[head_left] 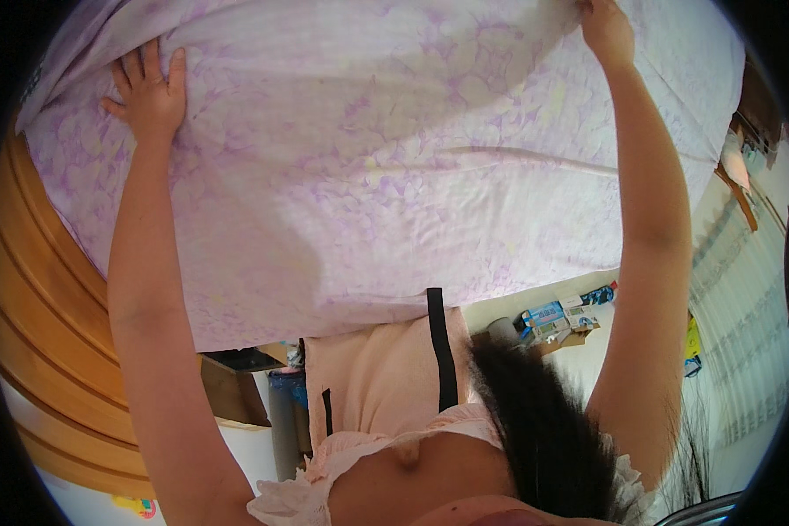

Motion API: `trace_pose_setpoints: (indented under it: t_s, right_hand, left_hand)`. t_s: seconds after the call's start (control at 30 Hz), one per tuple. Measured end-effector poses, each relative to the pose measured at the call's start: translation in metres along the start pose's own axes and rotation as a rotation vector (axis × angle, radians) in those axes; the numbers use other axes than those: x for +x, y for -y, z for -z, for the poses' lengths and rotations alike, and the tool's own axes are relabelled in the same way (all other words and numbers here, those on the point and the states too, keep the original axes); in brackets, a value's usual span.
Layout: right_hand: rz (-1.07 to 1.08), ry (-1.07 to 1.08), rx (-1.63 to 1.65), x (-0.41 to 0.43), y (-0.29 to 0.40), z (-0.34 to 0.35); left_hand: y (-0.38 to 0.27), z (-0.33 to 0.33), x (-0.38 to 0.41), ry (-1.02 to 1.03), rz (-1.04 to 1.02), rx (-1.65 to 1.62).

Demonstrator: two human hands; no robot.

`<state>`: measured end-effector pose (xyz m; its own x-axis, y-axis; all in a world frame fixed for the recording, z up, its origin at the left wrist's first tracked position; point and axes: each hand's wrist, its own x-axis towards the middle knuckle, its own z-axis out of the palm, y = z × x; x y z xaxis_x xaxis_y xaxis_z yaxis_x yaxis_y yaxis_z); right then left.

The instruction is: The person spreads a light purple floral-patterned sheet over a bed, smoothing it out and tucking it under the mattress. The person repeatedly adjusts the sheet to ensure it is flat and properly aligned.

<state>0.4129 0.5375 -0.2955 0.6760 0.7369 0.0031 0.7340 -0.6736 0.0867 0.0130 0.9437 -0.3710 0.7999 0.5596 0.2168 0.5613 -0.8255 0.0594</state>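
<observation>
A pale bedsheet [368, 191] with a lilac floral print spreads across the space before me, with soft creases running over it. My left hand [151, 92] lies on the cloth at the upper left, palm down and fingers spread. Just above it, a fold of the fabric [105, 49] bunches along the edge. At the top right, near the picture's rim, my right hand [608, 33] has its fingers closed on the sheet, which lifts there in a raised fold. Its fingertips are partly cut off by the frame's edge.
A curved-looking wooden headboard or panel [52, 315] stands along the left. Below the sheet are an open cardboard box [237, 391] and several small packages [552, 319]. Sheer curtains [736, 315] hang at the right. Dark hair [546, 434] hangs into view.
</observation>
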Motion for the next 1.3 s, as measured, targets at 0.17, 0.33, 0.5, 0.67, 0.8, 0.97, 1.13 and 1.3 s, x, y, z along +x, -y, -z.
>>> trace_pose_setpoints:
  t_s: [0.17, 0.33, 0.5, 0.67, 0.8, 0.97, 1.13, 1.3]
  right_hand:
    - [-0.138, -0.168, -0.016, 0.044, -0.017, -0.003]
    - [-0.275, -0.089, -0.022, 0.053, 0.009, -0.031]
    - [-0.335, -0.199, 0.161, 0.045, -0.009, -0.051]
    - [0.193, -0.300, 0.437, -0.043, 0.097, -0.028]
    - [0.793, 0.379, 0.501, -0.149, 0.200, 0.001]
    - [0.568, 0.179, 0.174, -0.049, 0.131, -0.027]
    - [0.276, 0.076, 0.016, 0.003, 0.122, -0.002]
    - [0.124, -0.221, 0.287, -0.077, 0.198, -0.016]
  left_hand:
    - [0.003, 0.004, 0.015, -0.023, 0.026, -0.033]
    - [0.014, -0.001, 0.030, -0.058, 0.005, -0.034]
    - [0.025, -0.010, 0.042, -0.017, 0.066, 0.022]
    - [0.033, -0.011, 0.038, -0.001, 0.109, 0.053]
    - [0.029, -0.016, 0.043, 0.004, 0.087, 0.032]
    - [0.021, -0.005, 0.044, -0.002, 0.086, 0.018]
    - [0.080, -0.038, 0.045, 0.188, 0.188, -0.015]
    - [0.017, -0.002, 0.043, 0.193, 0.231, 0.365]
